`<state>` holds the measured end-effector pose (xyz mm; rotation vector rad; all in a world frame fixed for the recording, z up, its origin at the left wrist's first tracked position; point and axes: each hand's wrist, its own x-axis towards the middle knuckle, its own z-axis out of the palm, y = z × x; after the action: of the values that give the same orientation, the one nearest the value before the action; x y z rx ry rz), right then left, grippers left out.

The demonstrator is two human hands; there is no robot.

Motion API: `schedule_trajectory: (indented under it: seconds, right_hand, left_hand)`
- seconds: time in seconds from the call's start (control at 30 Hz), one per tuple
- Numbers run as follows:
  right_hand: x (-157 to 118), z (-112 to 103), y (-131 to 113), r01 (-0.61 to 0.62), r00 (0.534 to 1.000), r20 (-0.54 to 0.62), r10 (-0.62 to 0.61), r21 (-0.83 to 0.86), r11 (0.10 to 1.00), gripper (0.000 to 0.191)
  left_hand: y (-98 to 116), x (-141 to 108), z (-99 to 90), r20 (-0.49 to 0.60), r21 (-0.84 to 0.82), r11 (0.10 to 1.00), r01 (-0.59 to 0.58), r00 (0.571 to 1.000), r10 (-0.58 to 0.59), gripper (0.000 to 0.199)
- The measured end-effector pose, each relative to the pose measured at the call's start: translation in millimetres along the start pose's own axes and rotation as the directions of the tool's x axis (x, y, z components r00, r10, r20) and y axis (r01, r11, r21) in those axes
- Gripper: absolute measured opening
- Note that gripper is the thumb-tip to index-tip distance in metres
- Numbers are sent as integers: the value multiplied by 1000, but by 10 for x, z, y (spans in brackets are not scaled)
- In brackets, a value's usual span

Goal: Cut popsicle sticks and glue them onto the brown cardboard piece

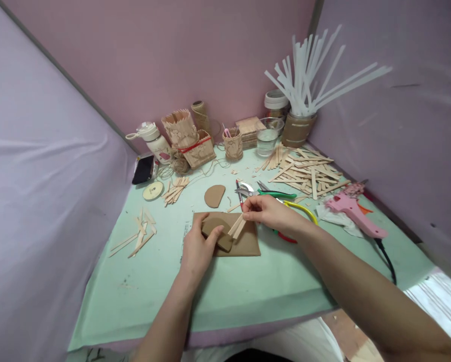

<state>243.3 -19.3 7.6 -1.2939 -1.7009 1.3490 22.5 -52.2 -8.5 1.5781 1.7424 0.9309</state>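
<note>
My left hand (197, 250) grips a brown cardboard piece (224, 241) with a rounded edge, thumb on top and fingers at its far side. Under it lies a flat brown cardboard sheet (251, 245). Between the fingertips of my right hand (265, 211) are a few short wooden craft sticks (238, 229), slanting down beside the cardboard piece, their tips at its right edge. Whether they touch it I cannot tell. Just beyond the sheet sits a half-round cardboard cutout (214, 196). Green-handled pruning shears (277, 193) and a yellow-handled tool (304, 208) lie near my right hand.
A pink glue gun (355, 213) with a black cord lies at the right. Loose craft sticks (304, 171) are heaped behind it, and cut sticks (142, 234) lie at the left. Along the back stand a white bottle (158, 143), a twine spool (200, 116) and a water cup (267, 141).
</note>
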Motion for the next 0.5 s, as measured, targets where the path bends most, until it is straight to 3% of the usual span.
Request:
schedule_trajectory:
  seconds: [0.1, 0.17, 0.23, 0.3, 0.4, 0.47, 0.5]
  right_hand:
    - [-22, 7, -39, 1, 1000, 19, -1, -39, 999, 14]
    - [-39, 36, -75, 17, 1000, 10, -16, -86, 996, 12]
    - [-58, 74, -113, 38, 999, -3, -39, -132, 991, 10]
    - [-74, 104, -145, 55, 998, -11, -57, -168, 984, 9]
    - [-88, 89, -168, 75, 997, -13, -80, -222, 972, 10]
    - [-92, 21, -153, 104, 989, -67, -130, -305, 947, 7]
    - [-92, -26, -133, 109, 980, -114, -163, -380, 918, 16]
  left_hand:
    - [110, -30, -55, -135, 150, 969, -198, 966, 219, 47]
    - [196, -42, -60, -7, 97, 968, -233, 972, 234, 37]
    - [266, -34, -28, 263, -13, 990, -143, 954, 141, 30]
    - [307, -7, 33, 441, -76, 996, -45, 894, 74, 23]
    - [323, 58, 125, 469, -161, 987, 7, 880, 70, 24]
    - [315, 110, 155, 464, -238, 970, 58, 884, 61, 28]
    - [307, 136, 157, 466, -276, 956, 100, 883, 43, 28]
